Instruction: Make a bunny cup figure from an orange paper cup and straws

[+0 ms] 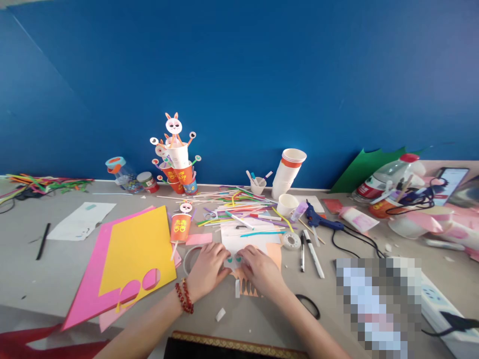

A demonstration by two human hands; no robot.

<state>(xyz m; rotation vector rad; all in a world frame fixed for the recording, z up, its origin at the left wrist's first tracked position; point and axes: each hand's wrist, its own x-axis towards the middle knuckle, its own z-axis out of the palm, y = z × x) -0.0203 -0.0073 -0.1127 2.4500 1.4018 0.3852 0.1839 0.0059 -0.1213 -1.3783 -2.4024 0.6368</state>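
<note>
My left hand [209, 267], with red beads at the wrist, and my right hand [262, 271] meet over the work spot. Their curled fingers pinch a small white paper piece [234, 264] with teal shapes on it; the fingers hide much of it. Beneath them lie a white sheet [234, 234] and an orange paper [276, 254], which has leaf-shaped cutouts along its near edge. A roll of clear tape [190, 262] lies beside my left hand, partly covered by it. Right of my right hand are a black pen [302, 253] and a white marker [314, 255].
Yellow card [138, 249] on pink card [86, 284] lies left. A decorated red cup [180, 228] stands near it. Behind are stacked cup figures [181, 157], coloured sticks [239, 199] and white cups [286, 174]. A blue glue gun [318, 217] trails its cable rightward. Black-handled scissors [309, 305] lie right.
</note>
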